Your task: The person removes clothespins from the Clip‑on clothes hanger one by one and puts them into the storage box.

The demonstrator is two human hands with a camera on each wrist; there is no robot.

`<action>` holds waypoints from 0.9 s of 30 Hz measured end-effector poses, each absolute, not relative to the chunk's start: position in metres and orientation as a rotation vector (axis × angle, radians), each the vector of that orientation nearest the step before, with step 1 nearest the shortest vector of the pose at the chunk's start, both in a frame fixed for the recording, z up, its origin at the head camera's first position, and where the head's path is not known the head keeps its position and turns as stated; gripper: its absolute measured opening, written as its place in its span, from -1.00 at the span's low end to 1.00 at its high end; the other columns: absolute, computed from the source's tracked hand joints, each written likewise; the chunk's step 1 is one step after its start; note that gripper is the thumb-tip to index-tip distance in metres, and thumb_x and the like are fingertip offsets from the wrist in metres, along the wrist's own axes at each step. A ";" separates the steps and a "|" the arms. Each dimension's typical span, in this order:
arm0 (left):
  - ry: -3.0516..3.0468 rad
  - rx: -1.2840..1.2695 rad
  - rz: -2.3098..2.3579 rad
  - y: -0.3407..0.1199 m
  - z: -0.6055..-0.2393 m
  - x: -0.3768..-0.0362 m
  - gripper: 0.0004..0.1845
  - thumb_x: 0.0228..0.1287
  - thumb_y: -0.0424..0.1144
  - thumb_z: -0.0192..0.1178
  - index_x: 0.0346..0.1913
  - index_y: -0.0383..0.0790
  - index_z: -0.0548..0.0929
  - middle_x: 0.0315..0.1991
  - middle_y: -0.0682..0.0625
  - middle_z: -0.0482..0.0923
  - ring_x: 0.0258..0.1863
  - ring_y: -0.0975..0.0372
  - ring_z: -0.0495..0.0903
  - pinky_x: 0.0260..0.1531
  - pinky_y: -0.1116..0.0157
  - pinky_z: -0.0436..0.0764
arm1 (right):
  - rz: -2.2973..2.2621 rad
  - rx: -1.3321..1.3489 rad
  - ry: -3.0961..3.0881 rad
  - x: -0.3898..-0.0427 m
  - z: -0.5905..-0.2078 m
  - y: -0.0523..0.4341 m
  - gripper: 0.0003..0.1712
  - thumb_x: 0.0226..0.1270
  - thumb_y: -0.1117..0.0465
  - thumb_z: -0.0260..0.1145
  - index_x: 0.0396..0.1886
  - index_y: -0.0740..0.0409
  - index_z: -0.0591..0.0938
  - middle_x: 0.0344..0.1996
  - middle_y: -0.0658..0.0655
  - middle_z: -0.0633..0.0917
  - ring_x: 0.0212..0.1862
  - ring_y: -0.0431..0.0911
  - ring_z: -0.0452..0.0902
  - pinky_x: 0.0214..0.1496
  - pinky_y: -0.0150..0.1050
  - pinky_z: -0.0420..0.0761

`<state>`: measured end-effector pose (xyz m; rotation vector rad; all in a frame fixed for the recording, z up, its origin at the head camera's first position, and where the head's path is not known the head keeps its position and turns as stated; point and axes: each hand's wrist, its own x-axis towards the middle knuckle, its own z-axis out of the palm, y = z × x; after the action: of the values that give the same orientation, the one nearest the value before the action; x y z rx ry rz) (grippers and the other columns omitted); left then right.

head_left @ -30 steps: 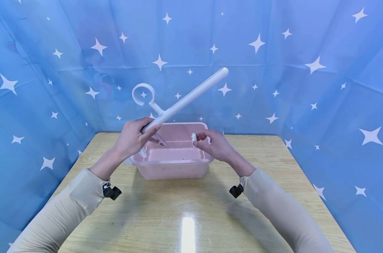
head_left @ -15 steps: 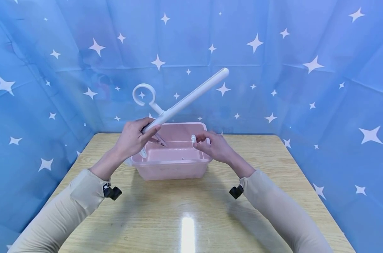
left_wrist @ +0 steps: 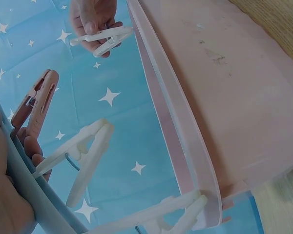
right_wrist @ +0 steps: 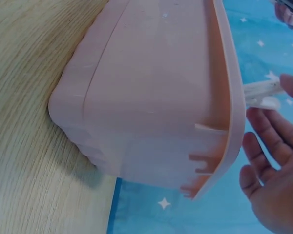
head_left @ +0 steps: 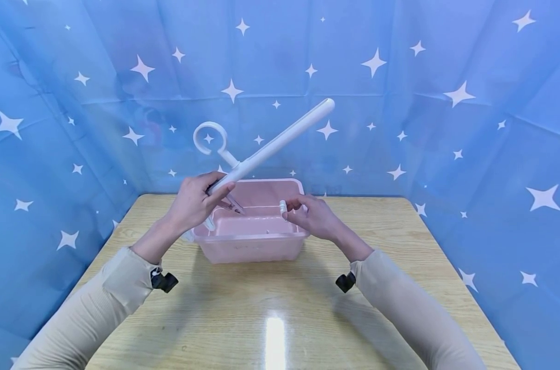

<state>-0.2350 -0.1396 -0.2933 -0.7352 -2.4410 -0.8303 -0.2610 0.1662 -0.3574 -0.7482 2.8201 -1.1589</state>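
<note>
My left hand [head_left: 189, 203] grips the white bar of a clip hanger [head_left: 280, 143]. The bar slants up to the right above the bin, its round hook pointing up. In the left wrist view a pink clip [left_wrist: 43, 107] and two white clips, one higher [left_wrist: 90, 165] and one lower [left_wrist: 146, 214], sit along the bar. My right hand [head_left: 314, 218] pinches a loose white clothespin [head_left: 283, 208] between thumb and fingers, over the bin's right part. This clothespin stays apart from the bar. The right wrist view shows it partly hidden behind the bin's rim.
A pink plastic bin [head_left: 252, 250] stands on the wooden table [head_left: 234, 313] below both hands. Blue star-patterned cloth [head_left: 280, 51] hangs behind the table and on both sides. Each wrist carries a small black camera.
My right hand has dipped very slightly with the clothespin. The left hand and the clip hanger have stayed in place.
</note>
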 end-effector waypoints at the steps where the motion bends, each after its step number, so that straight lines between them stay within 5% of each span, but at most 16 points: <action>1: -2.440 -0.737 -0.830 -0.140 -0.293 -0.235 -0.67 0.48 -0.01 0.13 -0.06 -0.22 0.69 -0.46 -0.04 0.65 -0.49 0.17 0.59 -0.48 0.26 0.43 | -1.151 -0.745 2.822 -0.261 -0.358 0.167 -0.68 0.40 -0.10 0.29 0.04 -0.11 0.65 -0.11 -0.01 0.61 0.00 0.00 0.48 0.02 -0.09 0.49; 10: -2.445 -0.751 -0.848 -0.137 -0.294 -0.236 -0.65 0.49 0.01 0.12 -0.05 -0.21 0.70 -0.48 -0.02 0.63 -0.52 0.19 0.53 -0.50 0.26 0.42 | -1.119 -0.793 2.837 -0.259 -0.360 0.174 -0.55 0.43 -0.06 0.27 0.23 -0.04 0.60 -0.06 -0.02 0.70 -0.01 -0.06 0.53 0.02 -0.08 0.51; 27: -2.461 -0.737 -0.798 -0.140 -0.293 -0.238 -0.68 0.47 -0.03 0.15 -0.05 -0.21 0.70 -0.44 -0.03 0.69 -0.51 0.19 0.58 -0.48 0.27 0.44 | -1.165 -0.881 2.849 -0.256 -0.336 0.168 -0.55 0.44 -0.10 0.25 0.24 -0.11 0.59 -0.01 -0.02 0.70 0.04 -0.02 0.51 0.07 -0.08 0.48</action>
<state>-0.2380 -0.1400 -0.2930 -0.7371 -2.4609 -0.7981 -0.2561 0.1682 -0.3364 -0.8809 2.8487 -1.1653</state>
